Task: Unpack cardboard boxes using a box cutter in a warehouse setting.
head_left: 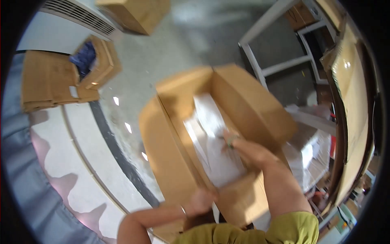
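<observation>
Right hand (248,151) reaches down into the open cardboard box (252,105), its fingers curled loosely around the top of the white plastic-wrapped packet (211,142) that lies along the bottom of the box; a ring shows on one finger. How firmly it grips is blurred by motion, but it does touch the packet. Left hand (201,201) is closed on the near wall of the box, thumb over the cardboard edge, steadying it close to the body.

In this head view the box is open with all its flaps spread outward, and the white packet sits inside, running lengthwise between the two long walls. Judging from that, the packet is already in the box or only just being lifted from it; the flaps are not yet folded shut.

Around the box there is room on the left, where pale floor (81,162) with a dark curved stripe is visible. On the right it is tighter: a white metal frame (280,67) stands just beyond the far flap, more wrapped white bundles (313,150) lie just beside the box, and a tall sheet of cardboard (349,101) leans at the right rim. Farther off on the left rest flat cartons (48,81) and a small open box (95,61) with something blue in it.
</observation>
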Available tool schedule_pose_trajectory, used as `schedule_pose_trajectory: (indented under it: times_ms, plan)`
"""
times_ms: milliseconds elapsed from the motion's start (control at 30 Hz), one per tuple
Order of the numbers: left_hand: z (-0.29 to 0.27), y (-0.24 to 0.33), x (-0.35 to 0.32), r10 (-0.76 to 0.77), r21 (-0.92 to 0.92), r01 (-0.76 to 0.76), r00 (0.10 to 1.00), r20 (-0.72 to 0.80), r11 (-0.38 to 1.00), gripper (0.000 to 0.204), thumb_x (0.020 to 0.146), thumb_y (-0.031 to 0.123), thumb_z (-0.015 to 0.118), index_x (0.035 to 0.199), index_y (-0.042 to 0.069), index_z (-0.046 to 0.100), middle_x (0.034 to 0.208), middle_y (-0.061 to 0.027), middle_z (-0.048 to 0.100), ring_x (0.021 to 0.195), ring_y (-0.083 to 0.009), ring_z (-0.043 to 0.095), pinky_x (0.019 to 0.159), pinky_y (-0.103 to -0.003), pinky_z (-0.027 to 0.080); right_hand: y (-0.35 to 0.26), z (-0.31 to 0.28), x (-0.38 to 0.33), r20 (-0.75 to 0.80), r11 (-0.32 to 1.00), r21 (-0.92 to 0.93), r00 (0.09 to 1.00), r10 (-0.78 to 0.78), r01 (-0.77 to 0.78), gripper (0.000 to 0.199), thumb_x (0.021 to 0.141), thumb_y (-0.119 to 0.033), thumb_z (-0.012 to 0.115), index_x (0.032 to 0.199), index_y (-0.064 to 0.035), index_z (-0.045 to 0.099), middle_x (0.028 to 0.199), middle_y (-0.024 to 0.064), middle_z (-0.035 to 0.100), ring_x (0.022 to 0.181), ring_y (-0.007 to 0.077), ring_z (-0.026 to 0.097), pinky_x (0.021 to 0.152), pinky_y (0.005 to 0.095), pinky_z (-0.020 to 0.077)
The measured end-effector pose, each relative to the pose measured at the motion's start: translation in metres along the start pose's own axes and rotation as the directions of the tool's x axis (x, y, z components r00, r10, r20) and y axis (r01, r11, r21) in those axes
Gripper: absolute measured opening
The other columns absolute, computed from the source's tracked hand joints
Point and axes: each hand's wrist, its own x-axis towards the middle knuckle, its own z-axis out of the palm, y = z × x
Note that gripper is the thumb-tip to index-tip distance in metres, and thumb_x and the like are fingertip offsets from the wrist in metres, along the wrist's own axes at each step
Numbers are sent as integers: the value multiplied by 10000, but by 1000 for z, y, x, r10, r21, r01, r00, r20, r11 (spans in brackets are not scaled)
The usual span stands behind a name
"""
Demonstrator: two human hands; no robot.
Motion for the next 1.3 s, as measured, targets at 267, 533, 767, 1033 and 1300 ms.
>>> schedule_pose_trajectory:
  times_ms: [267,533,767,1033,1300]
  plan:
    - [47,117,-14,-64,40,74,974,-215,996,184,595,123,563,763,54,533,617,-84,558,607,-234,573,571,-331,441,-15,162,-21,11,988,126,996,-94,92,433,594,-261,666,992,-109,595,1013,116,591,970,267,555,829,371,430]
    - [91,79,-48,-249,-4,254,947,-204,967,171,622,181,556,754,72,555,640,-141,583,620,-332,570,560,-403,461,-25,63,-207,-697,819,339,708,-111,463,357,668,-302,618,971,-113,612,768,126,611,717,288,595,639,354,479]
    - [93,37,-85,-415,-387,239,775,-476,891,169,665,132,608,793,23,603,680,-101,590,661,-230,590,593,-351,459,81,190,-413,-679,-216,472,509,529,855,231,762,-138,631,936,7,588,856,38,613,750,108,574,675,264,491]
    - [53,61,-57,-729,-802,79,477,-491,592,606,855,318,529,1275,-54,300,1295,-132,346,1105,-225,416,946,-369,343,303,411,-470,254,-19,714,-234,939,700,299,812,-188,527,942,81,535,861,166,595,736,202,560,657,335,458]
    - [118,73,-61,-921,-952,-284,328,-208,114,512,880,367,448,1207,-26,411,1224,-95,455,1107,-217,437,950,-353,336,552,444,-407,342,-207,832,-183,922,514,345,855,-244,454,1097,-3,503,1169,176,494,1094,255,466,931,383,365]
